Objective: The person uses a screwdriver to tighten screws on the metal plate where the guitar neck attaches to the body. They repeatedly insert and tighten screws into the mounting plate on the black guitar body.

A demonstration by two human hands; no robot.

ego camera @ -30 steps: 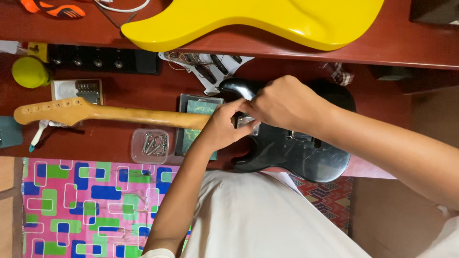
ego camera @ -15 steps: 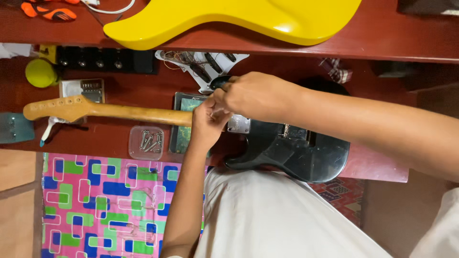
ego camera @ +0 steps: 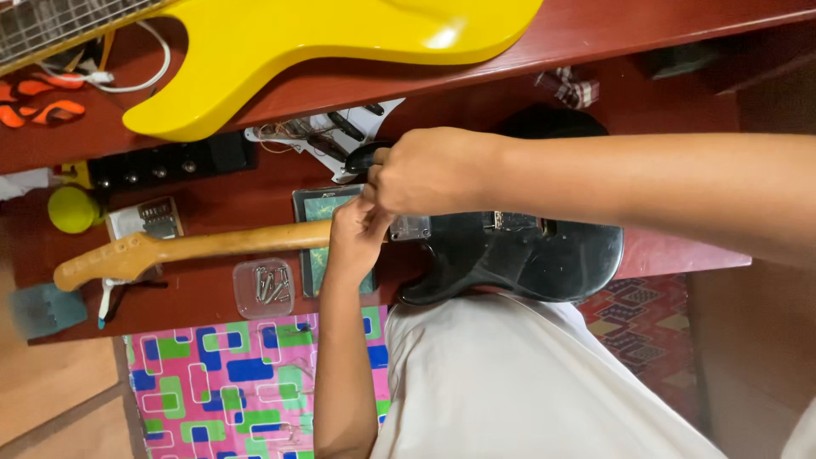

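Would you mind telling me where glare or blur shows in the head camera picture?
Head view: bright glare spot on the yellow guitar body; both hands, left and right, look sharp over the black guitar body; soft, even light, faint shadows.

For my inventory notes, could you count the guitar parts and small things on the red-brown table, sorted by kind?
Guitar bodies: 2, the yellow body and the black body
Guitar necks: 1, the wooden neck
Clear boxes of screws: 1
Yellow-green balls: 1
Pickguards with wires: 1
Total: 6
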